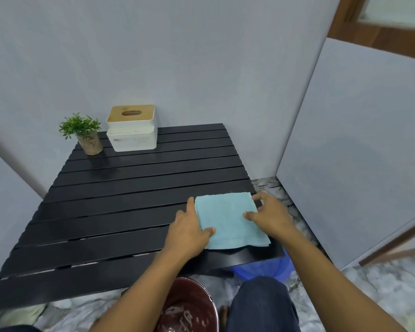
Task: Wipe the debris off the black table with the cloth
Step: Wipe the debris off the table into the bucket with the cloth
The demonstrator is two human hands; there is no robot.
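A folded light-blue cloth (pixel 228 219) is laid flat on the black slatted table (pixel 130 200), at about four o'clock on its top, close to the near right corner. It is framed by both hands. The left hand (pixel 189 232) is set against its left edge, thumb laid on the fabric and index finger stretched straight along the border. The right hand (pixel 270 216) is placed at its right edge, thumb on the cloth and fingers spread loosely by the far corner — nothing is seen bunched or gripped. At eleven o'clock a white tissue box (pixel 132 130) with a wooden lid is stood, a small potted plant (pixel 84 133) just beside it. Below the near edge, at six o'clock, a maroon bucket (pixel 187 307) is seen on the floor — a blue tub (pixel 277 267) is partly hidden under the table at five o'clock.
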